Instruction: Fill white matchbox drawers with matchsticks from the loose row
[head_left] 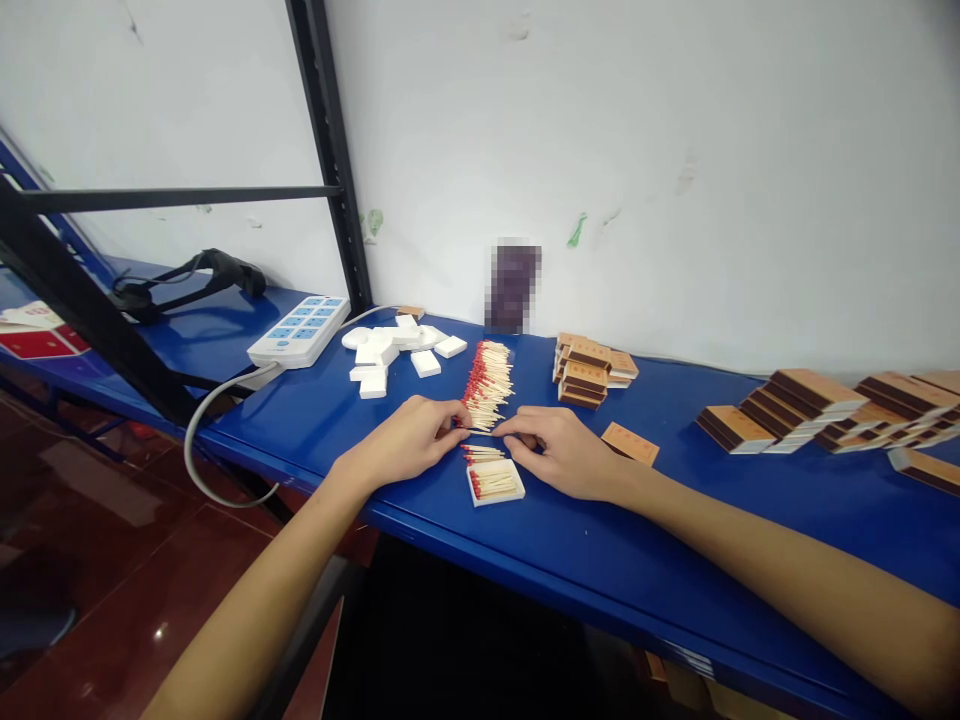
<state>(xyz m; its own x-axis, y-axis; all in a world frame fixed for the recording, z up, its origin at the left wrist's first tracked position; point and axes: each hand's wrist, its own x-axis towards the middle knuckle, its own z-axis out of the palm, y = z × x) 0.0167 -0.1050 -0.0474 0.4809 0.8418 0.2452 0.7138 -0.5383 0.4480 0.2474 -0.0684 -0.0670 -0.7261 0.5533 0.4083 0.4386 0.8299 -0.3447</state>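
A long pile of red-tipped matches (491,385) lies on the blue tabletop. At its near end my left hand (412,438) pinches the red-head side of some matches, thumb and fingers closed. Opposite it, my right hand (559,448) has its fingertips closed at the plain ends of the same matches. How many they hold is too small to tell. Just below lies a short row of loose matches (484,454). Nearest the table edge sits a white matchbox tray (510,494) with matches in it, heads to the left. A matchbox sleeve (631,443) lies beyond my right hand.
White empty trays (375,352) are heaped at the left back, beside a power strip (300,332) with a looping cable. Stacked matchboxes (585,370) stand behind my right hand, and more matchboxes (810,400) at the right. A black rack post (330,150) rises at the left.
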